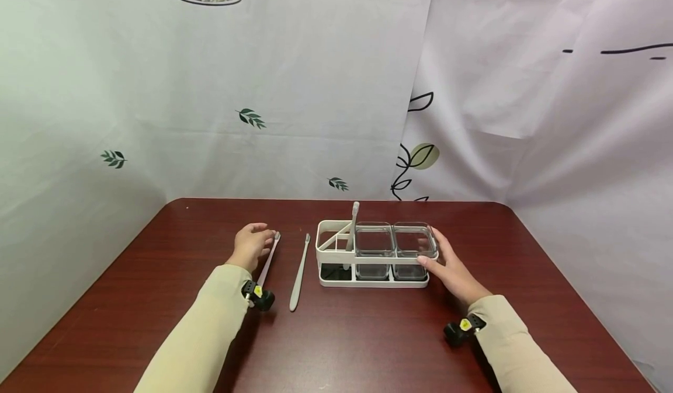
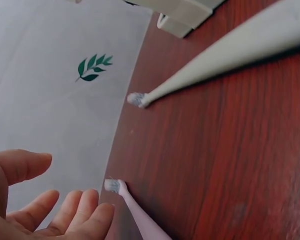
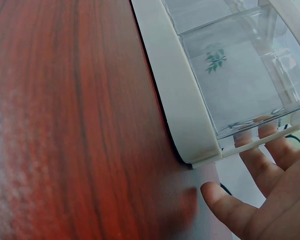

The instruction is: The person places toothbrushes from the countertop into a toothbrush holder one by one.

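Observation:
My left hand (image 1: 252,246) hovers by the head of a pale pink toothbrush (image 1: 269,260), fingers loosely bent with nothing between them. In the left wrist view, the thumb stands apart from the fingers (image 2: 96,222), which are beside the pink toothbrush's bristles. A white toothbrush (image 1: 299,276) lies just to the right. My right hand (image 1: 456,273) grips the right end of a white toothbrush holder (image 1: 336,255), thumb at the front of its upper rim and fingers round the side. Two clear cups (image 1: 373,244) sit in the holder, and another toothbrush (image 1: 354,218) stands in its left part.
The holder stands on a dark red wood-grain table (image 1: 357,346). A white curtain (image 1: 326,77) printed with leaves hangs behind the table and along its sides. Each wrist carries a small black camera (image 1: 263,299).

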The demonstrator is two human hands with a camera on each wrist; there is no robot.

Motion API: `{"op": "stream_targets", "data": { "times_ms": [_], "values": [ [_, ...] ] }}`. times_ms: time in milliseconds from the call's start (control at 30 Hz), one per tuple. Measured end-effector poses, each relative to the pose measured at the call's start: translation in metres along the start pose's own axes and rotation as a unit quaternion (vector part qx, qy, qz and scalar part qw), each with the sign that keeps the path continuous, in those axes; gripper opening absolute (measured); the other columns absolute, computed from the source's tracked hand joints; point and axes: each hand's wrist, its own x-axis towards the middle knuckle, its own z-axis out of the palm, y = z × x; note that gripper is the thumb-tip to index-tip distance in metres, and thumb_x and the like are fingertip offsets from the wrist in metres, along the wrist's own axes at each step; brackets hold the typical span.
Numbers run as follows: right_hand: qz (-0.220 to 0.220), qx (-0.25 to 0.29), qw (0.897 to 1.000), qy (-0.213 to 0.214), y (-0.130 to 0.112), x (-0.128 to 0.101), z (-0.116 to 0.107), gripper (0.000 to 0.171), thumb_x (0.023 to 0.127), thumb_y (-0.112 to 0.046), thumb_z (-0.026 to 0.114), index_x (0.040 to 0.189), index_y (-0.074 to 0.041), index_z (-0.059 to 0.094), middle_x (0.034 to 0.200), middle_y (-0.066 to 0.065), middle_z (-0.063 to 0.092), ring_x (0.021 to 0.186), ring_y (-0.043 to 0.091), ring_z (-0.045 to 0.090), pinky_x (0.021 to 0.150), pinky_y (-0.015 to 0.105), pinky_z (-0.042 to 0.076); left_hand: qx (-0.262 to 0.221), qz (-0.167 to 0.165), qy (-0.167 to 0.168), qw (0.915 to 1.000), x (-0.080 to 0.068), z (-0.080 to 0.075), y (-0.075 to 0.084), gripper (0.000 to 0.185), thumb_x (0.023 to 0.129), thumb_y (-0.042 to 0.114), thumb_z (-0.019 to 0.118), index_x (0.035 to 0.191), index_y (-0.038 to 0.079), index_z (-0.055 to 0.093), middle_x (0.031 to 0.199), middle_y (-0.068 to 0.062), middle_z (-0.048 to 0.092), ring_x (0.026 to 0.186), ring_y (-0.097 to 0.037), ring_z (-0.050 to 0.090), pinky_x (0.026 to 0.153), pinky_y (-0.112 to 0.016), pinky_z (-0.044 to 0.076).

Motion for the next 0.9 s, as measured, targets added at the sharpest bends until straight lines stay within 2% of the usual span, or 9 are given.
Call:
{"op": "stream_targets", "data": {
  "times_ms": [300,600,800,900],
  "values": [
    [0.001,-0.006,1.000,-0.001,-0.0009,0.0002,-0.0003,0.077,0.098,-0.023,0.056,0.155,-0.015,0.005,0.148,0.023,0.032,0.137,0.039,0.031,0.106,0.055,0.031,0.046,0.003,-0.014,0.9989,0.0054,-0.0033,-0.0049,0.047,0.094,0.005,0.051,0.139,-0.006,0.040,0.137,-0.027,0.044,0.122,-0.039,0.050,0.098,-0.047,0.046],
    [0.001,0.000,1.000,0.001,-0.0010,-0.0002,0.0000,0.078,0.098,-0.022,0.057,0.155,-0.015,0.004,0.148,0.024,0.032,0.137,0.040,0.030,0.107,0.057,0.029,0.125,0.013,-0.033,0.9916,0.0066,-0.0033,-0.0066,0.042,0.090,0.000,0.056,0.131,-0.006,0.048,0.128,-0.027,0.051,0.112,-0.036,0.055,0.086,-0.043,0.051],
    [0.001,0.002,1.000,0.000,-0.0018,-0.0004,0.0002,0.078,0.098,-0.022,0.057,0.155,-0.016,0.005,0.148,0.023,0.032,0.138,0.040,0.030,0.107,0.057,0.028,0.145,0.021,-0.034,0.9886,0.0080,-0.0040,-0.0070,0.038,0.086,-0.005,0.057,0.124,-0.009,0.053,0.118,-0.028,0.054,0.095,-0.029,0.061,0.076,-0.036,0.053],
    [0.000,-0.003,1.000,0.000,-0.0019,-0.0002,-0.0002,0.077,0.098,-0.023,0.057,0.155,-0.016,0.005,0.148,0.023,0.032,0.137,0.039,0.031,0.107,0.049,0.033,0.152,0.022,-0.033,0.9876,0.0090,-0.0045,-0.0078,0.036,0.085,-0.007,0.057,0.120,-0.009,0.054,0.112,-0.026,0.056,0.088,-0.026,0.061,0.071,-0.033,0.053]
  ]
}}
